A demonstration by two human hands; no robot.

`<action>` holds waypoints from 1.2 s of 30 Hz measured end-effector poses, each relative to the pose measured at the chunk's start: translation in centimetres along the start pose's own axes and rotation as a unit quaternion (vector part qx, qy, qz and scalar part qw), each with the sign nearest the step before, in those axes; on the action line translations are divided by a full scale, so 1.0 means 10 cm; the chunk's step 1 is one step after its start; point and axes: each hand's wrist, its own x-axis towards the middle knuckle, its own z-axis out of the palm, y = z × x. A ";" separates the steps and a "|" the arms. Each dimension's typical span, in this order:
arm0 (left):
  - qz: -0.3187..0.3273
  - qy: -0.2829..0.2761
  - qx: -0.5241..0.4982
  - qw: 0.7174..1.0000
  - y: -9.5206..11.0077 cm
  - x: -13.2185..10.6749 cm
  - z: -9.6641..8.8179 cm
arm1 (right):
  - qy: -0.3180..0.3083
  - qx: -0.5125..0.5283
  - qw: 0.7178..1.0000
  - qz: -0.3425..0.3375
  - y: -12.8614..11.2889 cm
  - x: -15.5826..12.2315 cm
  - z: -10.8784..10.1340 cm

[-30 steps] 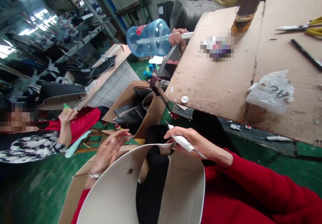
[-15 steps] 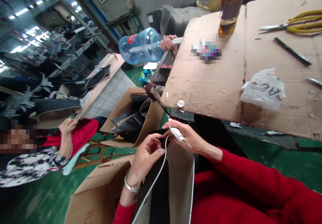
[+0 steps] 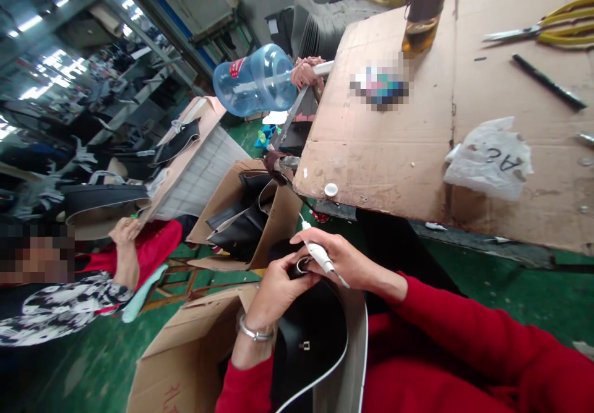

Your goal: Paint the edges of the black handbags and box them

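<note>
My right hand (image 3: 343, 255) grips a slim awl-like tool (image 3: 319, 255) with a white wrapped handle; thin metal shows at both its ends. My left hand (image 3: 278, 286), a silver bangle on its wrist, pinches a small curled black piece (image 3: 299, 268) close against my right fingers. Below both hands lies a black bag (image 3: 306, 320) with a white edge, a pale lining and a small metal clasp (image 3: 304, 345). Whether the curled piece belongs to the bag is hidden by my fingers.
A cardboard-covered table (image 3: 385, 153) at right bears yellow-handled scissors (image 3: 552, 29), a black pen (image 3: 547, 81), crumpled white paper (image 3: 492, 159) and a jar of amber liquid (image 3: 422, 23). Cardboard boxes (image 3: 185, 339) stand at left. Beyond sits another person (image 3: 69, 302).
The tool's thin tip now points up clear of the black strap and bag edge. My left fingers have closed on the curled black piece, and the bag's clasped face has come into view.
</note>
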 end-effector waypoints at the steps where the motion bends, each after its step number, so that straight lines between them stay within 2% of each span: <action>1: -0.006 0.003 0.006 1.000 0.00 0.00 0.00 | 0.017 -0.003 1.000 0.001 0.02 0.00 -0.01; 5: 0.003 0.050 0.020 0.999 0.03 -0.06 0.04 | 0.056 -0.003 0.998 0.008 0.06 -0.02 -0.06; 10: 0.011 0.100 0.056 0.993 0.12 -0.11 0.17 | 0.049 0.008 0.999 0.011 0.04 -0.06 -0.05; 15: 0.000 0.145 0.065 0.987 0.10 -0.18 0.18 | 0.058 0.024 0.998 0.009 0.02 -0.06 -0.01; 20: -0.016 0.148 0.067 0.987 0.07 -0.21 0.14 | 0.053 0.039 0.998 0.016 0.00 -0.07 0.03; 27: -0.003 0.125 -0.012 0.992 -0.04 -0.15 0.10 | 0.061 0.007 0.998 0.017 0.01 -0.08 0.05; 32: 0.012 0.111 -0.051 0.992 -0.11 -0.11 0.11 | 0.056 -0.053 0.997 0.010 0.03 -0.07 0.05; 36: 0.028 0.117 -0.071 0.990 -0.15 -0.07 0.13 | 0.045 -0.103 0.994 -0.016 -0.02 -0.07 -0.03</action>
